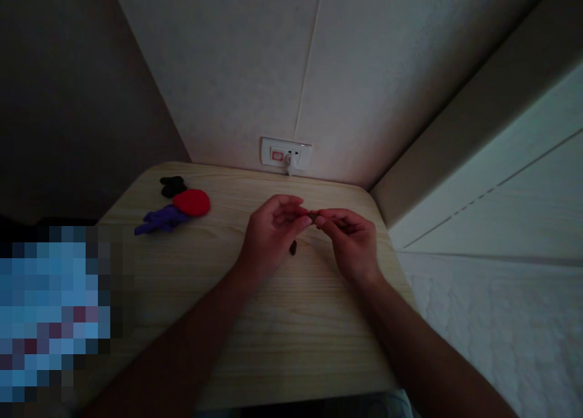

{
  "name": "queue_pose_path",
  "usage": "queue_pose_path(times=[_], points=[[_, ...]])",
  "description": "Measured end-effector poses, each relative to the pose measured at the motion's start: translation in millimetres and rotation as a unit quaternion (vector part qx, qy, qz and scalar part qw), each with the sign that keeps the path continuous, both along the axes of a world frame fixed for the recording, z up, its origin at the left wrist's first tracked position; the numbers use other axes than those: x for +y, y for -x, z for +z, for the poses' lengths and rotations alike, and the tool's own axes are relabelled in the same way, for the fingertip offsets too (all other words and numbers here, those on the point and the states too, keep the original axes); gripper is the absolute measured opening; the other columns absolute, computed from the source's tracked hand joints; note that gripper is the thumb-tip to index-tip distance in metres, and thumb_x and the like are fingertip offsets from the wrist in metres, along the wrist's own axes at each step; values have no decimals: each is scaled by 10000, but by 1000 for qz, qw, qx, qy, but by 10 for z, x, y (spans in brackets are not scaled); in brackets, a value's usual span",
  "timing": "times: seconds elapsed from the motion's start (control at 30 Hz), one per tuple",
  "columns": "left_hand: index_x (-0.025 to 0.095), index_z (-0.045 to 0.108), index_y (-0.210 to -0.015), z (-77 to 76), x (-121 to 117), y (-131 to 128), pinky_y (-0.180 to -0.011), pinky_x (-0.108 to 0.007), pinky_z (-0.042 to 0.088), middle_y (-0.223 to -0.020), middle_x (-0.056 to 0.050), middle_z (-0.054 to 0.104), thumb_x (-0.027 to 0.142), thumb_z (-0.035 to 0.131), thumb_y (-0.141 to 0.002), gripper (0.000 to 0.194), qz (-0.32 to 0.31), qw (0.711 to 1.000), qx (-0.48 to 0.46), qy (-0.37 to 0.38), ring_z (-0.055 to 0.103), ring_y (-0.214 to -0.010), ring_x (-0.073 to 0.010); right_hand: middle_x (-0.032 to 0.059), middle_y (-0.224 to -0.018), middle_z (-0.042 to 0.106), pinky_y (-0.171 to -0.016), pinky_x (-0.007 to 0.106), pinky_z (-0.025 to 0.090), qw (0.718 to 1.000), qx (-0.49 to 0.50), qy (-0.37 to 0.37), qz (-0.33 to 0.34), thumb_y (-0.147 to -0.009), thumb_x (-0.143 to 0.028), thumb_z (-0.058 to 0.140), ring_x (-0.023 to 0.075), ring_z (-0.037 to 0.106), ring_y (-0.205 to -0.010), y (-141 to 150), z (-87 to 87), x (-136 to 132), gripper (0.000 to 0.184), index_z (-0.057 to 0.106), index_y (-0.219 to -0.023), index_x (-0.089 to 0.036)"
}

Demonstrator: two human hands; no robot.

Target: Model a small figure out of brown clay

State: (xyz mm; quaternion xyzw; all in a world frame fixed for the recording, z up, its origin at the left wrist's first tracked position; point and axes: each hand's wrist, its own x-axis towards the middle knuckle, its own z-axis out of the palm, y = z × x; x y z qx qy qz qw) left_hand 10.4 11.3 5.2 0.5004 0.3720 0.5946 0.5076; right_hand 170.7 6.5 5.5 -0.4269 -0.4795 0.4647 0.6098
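Note:
Over the wooden tabletop, my left hand (276, 232) and my right hand (353, 239) meet at their fingertips. Both pinch a small brown piece of modelling clay (313, 216) between thumb and fingers. Just below it, a second small dark brown piece of clay (293, 248) lies on the table close to my left thumb. At the table's far left sit a flattened round red piece of clay (192, 203), a lumpy purple piece (164, 218) and a black piece (173, 187), all close together.
The light wooden table (255, 345) has rounded corners and stands against a wall. A wall socket (286, 154) with a white plug is behind my hands. To the right is a quilted white surface (492, 333). A blurred-out blue patch (45, 308) covers the lower left.

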Motion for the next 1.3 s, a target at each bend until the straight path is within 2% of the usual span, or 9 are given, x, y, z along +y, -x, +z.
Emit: queue_pose_path(times=[0.2, 0.37, 0.5, 0.63, 0.73, 0.87, 1.1, 1.2, 1.3], points=[[157, 757, -931, 7, 2, 19, -833, -331, 644, -909, -70, 800, 301, 851, -801, 215, 6, 1000, 7, -1, 783, -852, -194, 38, -962, 836, -850, 383, 670, 998, -48, -46, -6, -754, -372, 965, 210, 777, -906, 7, 15, -42, 169, 873, -870, -289], [171, 736, -954, -29, -5, 17, -790, -291, 625, -912, -51, 779, 225, 812, -805, 176, 25, 999, 37, -26, 760, -838, -169, 38, -883, 842, -845, 403, 692, 999, -42, 10, 2, -685, -409, 1004, 219, 798, -834, 24, 49, -69, 308, 857, -919, -275], [178, 721, -995, -26, -30, 2, -750, -275, 612, -923, -50, 764, 211, 781, -818, 190, 8, 998, 56, -34, 746, -824, -163, 37, -824, 833, -787, 374, 688, 998, -42, 32, 22, -681, -427, 1000, 197, 785, -753, 1, 26, -39, 318, 839, -875, -234], [171, 704, -1031, 16, -33, -2, -751, -292, 627, -903, -53, 760, 231, 786, -801, 251, -30, 999, 18, -12, 750, -831, -178, 27, -767, 819, -699, 320, 652, 995, 26, 82, 59, -670, -422, 997, 165, 746, -668, -31, 0, 1, 306, 830, -818, -213], [170, 684, -1103, 33, -18, -1, -773, -294, 629, -897, -39, 751, 253, 815, -788, 351, -43, 999, -15, 13, 751, -855, -177, 23, -804, 828, -722, 311, 650, 987, 88, 110, 82, -649, -408, 1008, 163, 746, -702, -22, 3, 17, 303, 841, -819, -222], [182, 662, -1091, 11, 3, -11, -789, -306, 631, -902, -30, 760, 283, 895, -734, 438, -23, 999, -30, 30, 756, -851, -178, 4, -848, 833, -799, 316, 649, 990, 109, 71, 56, -665, -414, 1010, 156, 746, -764, 24, -4, 16, 282, 851, -839, -260], [179, 799, -873, 4, -8, 16, -764, -325, 630, -859, -62, 819, 386, 871, -824, 224, -13, 999, 43, -6, 774, -793, -207, 20, -810, 825, -707, 321, 614, 1000, 6, 23, 20, -681, -419, 1005, 155, 698, -686, 15, -3, -16, 275, 865, -853, -257], [186, 823, -865, 24, -28, 40, -715, -307, 609, -836, -52, 825, 355, 865, -836, 177, 9, 996, 90, -15, 763, -759, -202, 22, -740, 808, -652, 293, 595, 998, -31, 27, 38, -676, -410, 1014, 146, 692, -638, -14, 21, -14, 276, 870, -837, -239], [183, 828, -854, 53, -40, 58, -715, -296, 589, -825, -47, 823, 297, 823, -848, 114, 1, 994, 113, -14, 751, -760, -196, 18, -695, 788, -606, 252, 573, 996, 12, 49, 79, -684, -447, 1008, 124, 676, -598, -37, 36, 10, 289, 856, -777, -219]])
